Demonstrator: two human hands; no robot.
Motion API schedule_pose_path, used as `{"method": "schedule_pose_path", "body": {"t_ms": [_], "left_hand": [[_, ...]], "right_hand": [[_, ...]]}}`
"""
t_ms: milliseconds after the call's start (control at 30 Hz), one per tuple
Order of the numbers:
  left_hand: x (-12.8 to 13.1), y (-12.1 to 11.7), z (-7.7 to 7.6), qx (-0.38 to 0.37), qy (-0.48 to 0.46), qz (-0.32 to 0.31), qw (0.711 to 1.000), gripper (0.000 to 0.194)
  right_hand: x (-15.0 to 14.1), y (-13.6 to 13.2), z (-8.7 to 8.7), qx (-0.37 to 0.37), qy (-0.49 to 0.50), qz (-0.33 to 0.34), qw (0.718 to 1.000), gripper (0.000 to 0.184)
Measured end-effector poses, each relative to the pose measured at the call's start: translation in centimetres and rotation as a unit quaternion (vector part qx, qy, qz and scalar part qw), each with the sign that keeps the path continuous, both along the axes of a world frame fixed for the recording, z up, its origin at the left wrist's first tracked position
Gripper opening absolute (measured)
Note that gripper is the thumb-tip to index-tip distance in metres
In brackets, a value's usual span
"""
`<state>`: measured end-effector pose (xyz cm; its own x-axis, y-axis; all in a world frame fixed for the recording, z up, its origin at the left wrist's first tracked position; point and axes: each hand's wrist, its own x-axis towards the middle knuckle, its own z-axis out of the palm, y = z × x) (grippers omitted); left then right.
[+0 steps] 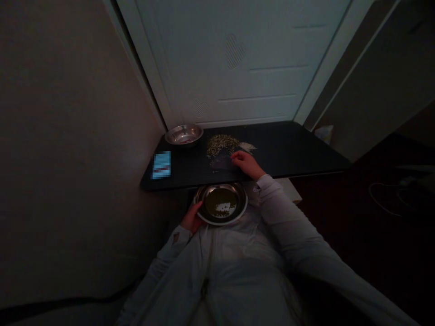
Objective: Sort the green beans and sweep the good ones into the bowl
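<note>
My left hand [193,219] grips the left rim of a shiny metal bowl [245,204], which rests low in front of my body, below the table edge. Small green beans [217,196] lie in its bottom, along with a bright reflection. Over the dark table [288,151], my right hand [249,165] has its fingers curled and pressed together; whatever they hold is too small to tell. Just beyond it spreads a mixed pile of green and pale beans [222,144], with a smaller whitish pile [248,147] at its right. A faint see-through patch [221,163] lies left of my fingertips.
A second metal bowl [184,135] stands at the table's back left. Near the left edge is a blurred blue rectangle [161,165]. A white door [272,81] rises behind the table, a wall [74,136] to the left. A pale cable [377,203] lies at the right.
</note>
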<state>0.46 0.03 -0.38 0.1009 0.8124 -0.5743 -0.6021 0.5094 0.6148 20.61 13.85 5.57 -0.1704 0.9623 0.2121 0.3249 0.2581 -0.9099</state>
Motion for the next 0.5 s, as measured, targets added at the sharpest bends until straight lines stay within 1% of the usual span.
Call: {"method": "schedule_pose_path", "body": {"t_ms": [167,267,367,500], "left_hand": [[0.2,-0.1,0.4,-0.005,-0.005,0.001,1.000,0.033],[0.2,-0.1,0.3,0.009,-0.021,0.004,1.000,0.036],[0.2,0.0,0.1,0.013,-0.023,0.005,1.000,0.035],[0.0,0.1,-0.1,-0.005,-0.006,0.004,1.000,0.030]], "right_hand": [[-0.4,-0.1,0.0,0.002,0.011,-0.004,1.000,0.016],[0.2,-0.6,0.1,-0.001,0.030,-0.020,0.999,0.016],[1.7,-1.6,0.0,0.010,0.027,-0.059,0.998,0.016],[3.8,-3.2,-0.4,0.024,-0.021,-0.127,0.991,0.017]]}}
